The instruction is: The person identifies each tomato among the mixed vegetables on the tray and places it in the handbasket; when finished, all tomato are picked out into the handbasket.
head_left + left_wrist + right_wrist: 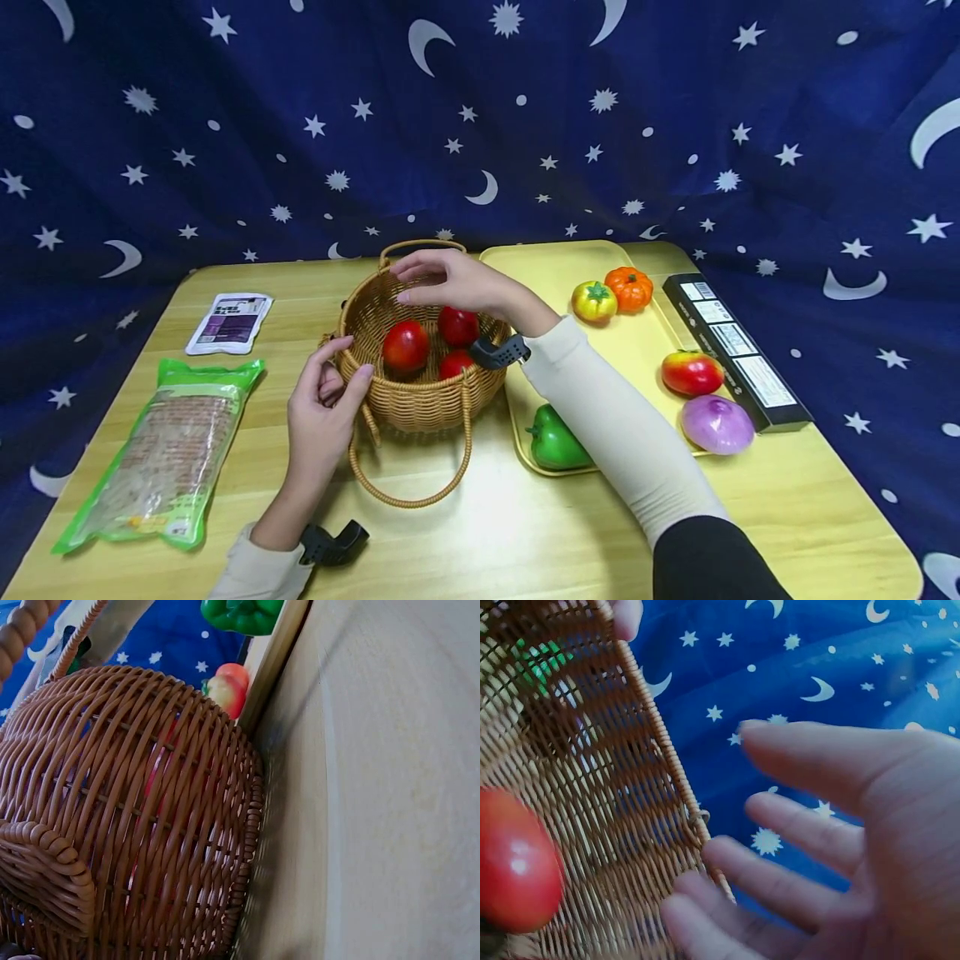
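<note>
A round wicker basket [420,406] stands mid-table with three shiny red fruits [406,347] inside. My right hand [457,279] hovers over the basket's far side, holding nothing. In the right wrist view its fingers [780,889] are spread and slightly bent near the woven rim, with one red fruit [517,859] at the left. At the basket's left side is my left hand [326,408], its index finger and thumb loosely bent against the rim. The left wrist view shows mainly the basket's woven outside [142,802]; most of that hand is out of it.
A yellow tray [547,258] on the right bears a green pepper [557,442], a yellow tomato [594,302], an orange pumpkin [629,289], a red-yellow fruit [692,372] and a purple onion [717,424]. Beside it lies a black box [731,350]. Left are a green-edged bag [168,454] and white-purple pouch [229,323].
</note>
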Motion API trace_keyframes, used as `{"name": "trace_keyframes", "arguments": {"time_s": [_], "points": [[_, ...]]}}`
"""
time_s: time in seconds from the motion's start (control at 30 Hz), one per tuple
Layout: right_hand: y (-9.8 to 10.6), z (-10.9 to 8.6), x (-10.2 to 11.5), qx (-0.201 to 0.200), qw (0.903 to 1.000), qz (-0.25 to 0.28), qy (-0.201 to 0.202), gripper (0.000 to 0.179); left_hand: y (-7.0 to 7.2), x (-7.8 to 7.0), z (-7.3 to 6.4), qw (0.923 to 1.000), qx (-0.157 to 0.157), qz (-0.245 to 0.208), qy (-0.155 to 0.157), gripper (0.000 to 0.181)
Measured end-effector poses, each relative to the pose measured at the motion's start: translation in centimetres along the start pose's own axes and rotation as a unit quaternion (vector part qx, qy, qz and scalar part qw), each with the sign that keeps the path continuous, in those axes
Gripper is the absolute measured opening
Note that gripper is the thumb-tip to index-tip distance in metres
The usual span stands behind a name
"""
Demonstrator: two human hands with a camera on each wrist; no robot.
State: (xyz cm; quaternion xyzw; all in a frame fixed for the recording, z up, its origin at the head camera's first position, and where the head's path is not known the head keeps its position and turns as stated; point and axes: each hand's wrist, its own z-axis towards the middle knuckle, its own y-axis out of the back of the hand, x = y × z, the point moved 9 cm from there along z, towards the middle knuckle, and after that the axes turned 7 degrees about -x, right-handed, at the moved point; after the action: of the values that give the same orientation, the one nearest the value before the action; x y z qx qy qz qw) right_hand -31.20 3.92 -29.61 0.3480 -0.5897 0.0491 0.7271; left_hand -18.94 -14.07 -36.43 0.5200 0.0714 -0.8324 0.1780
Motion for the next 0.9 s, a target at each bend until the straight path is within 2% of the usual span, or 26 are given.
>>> {"name": "trace_keyframes", "arguments": {"time_s": [0.17, 0.3, 0.53, 0.67, 0.9], "points": [[1.6, -1.6, 1.5, -0.040, 0.9988, 0.007, 0.028, 0.042, 0.0, 0.2, 0.0, 0.9998, 0.003, -0.017, 0.002, 0.044], [3.2, -3.8, 2.2, -0.067, 0.9968, 0.015, 0.042, 0.040, -0.1, 0.0, 0.0, 0.9998, 0.005, -0.017, 0.001, 0.044], [7.7, -10.2, 1.5, -0.152, 0.9872, 0.042, 0.025, 0.041, -0.4, -0.2, 0.0, 0.9998, 0.009, -0.019, 0.001, 0.043], [10.9, -14.8, 0.4, -0.227, 0.9734, 0.028, 0.011, 0.040, -0.3, 0.1, 0.0, 1.0000, 0.005, -0.006, 0.003, 0.043], [15.7, -22.5, -2.3, -0.348, 0.9362, 0.014, -0.046, 0.042, 0.2, 0.1, 0.0, 1.0000, 0.000, -0.003, 0.006, 0.043]]}}
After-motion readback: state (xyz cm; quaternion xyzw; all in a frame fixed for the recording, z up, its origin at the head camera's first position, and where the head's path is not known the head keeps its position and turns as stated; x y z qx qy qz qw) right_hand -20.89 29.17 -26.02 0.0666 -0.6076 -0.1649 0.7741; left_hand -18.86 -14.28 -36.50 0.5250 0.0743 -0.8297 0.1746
